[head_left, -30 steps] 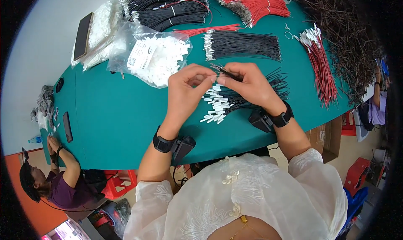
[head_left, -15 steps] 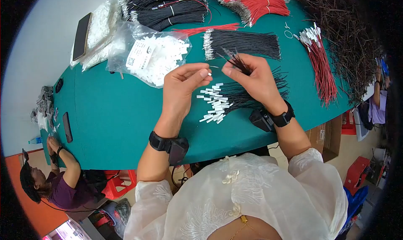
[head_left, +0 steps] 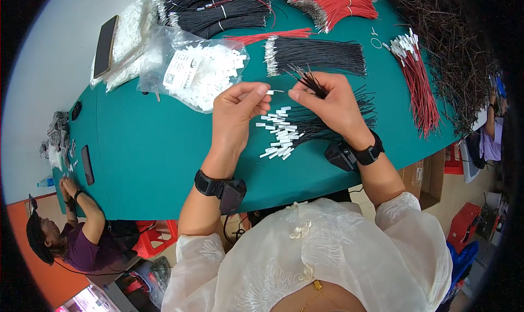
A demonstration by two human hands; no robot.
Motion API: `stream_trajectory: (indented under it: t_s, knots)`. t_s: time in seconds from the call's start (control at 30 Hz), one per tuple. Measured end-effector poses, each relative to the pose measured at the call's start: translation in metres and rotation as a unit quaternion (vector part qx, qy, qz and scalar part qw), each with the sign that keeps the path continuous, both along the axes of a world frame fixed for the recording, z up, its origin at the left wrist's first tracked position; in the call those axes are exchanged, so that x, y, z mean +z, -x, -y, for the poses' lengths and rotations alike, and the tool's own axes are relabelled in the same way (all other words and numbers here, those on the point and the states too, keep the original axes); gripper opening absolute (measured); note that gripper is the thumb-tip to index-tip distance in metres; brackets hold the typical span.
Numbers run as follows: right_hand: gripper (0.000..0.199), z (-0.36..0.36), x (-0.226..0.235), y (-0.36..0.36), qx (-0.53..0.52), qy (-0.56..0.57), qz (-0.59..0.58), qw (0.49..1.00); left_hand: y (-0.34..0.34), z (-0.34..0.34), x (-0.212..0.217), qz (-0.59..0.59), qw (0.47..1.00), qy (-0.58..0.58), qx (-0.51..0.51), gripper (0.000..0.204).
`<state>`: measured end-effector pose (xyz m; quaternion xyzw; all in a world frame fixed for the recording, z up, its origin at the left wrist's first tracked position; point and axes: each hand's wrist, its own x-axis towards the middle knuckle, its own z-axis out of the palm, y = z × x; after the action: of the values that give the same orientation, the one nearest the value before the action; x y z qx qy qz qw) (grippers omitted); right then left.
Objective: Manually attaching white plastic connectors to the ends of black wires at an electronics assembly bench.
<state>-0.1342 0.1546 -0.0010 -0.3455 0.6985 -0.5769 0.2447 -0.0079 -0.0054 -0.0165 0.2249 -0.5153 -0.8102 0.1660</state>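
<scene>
green tabletop (head_left: 142, 159) (red stool (head_left: 154, 242) past edge); left fingers (head_left: 255, 97) pinch white connector (head_left: 270, 92), right fingers (head_left: 303, 99) clasp black wires (head_left: 312, 83).

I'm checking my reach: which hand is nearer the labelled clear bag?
Left. Your left hand is beside the labelled clear bag, at its lower right; your right hand is farther right.

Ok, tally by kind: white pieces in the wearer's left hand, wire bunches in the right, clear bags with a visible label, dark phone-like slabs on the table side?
White piece, left hand: 1 visible
Black wire bunch, right hand: 1
Labelled clear bag: 1
Dark phone-like slabs: 2
Total: 5
</scene>
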Motion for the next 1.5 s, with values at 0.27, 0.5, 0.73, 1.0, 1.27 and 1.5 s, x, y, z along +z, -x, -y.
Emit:
stream_trajectory:
  t_s: [0.27,0.5,0.73,1.0,1.27,1.5]
  knots:
    - [0.014,-0.0001,0.001,-0.0009,0.001,-0.011,-0.006,1.0,0.0,-0.0008,0.0015,-0.006,1.0,0.008,0.003,0.014]
    - [0.014,-0.0005,-0.0002,0.0001,0.005,-0.013,-0.001,1.0,-0.001,-0.0002,0.0022,0.001,1.0,0.004,-0.003,0.015]
    - [0.013,-0.0009,0.0011,0.0001,0.002,0.001,0.012,1.0,0.0,-0.0014,0.0032,-0.016,1.0,0.004,0.002,0.016]
    - [0.013,-0.0012,0.0008,0.0002,0.002,0.005,0.003,1.0,-0.0001,-0.0011,0.0007,-0.034,0.999,0.033,0.004,0.017]
    - [0.012,-0.0014,0.0014,0.0005,0.004,-0.006,0.011,1.0,-0.0002,-0.0003,0.0047,-0.036,0.997,0.067,0.005,0.016]
    - [0.012,-0.0016,0.002,0.0006,0.012,-0.023,-0.004,1.0,-0.0005,-0.0043,0.0072,-0.037,0.989,0.14,0.005,0.017]
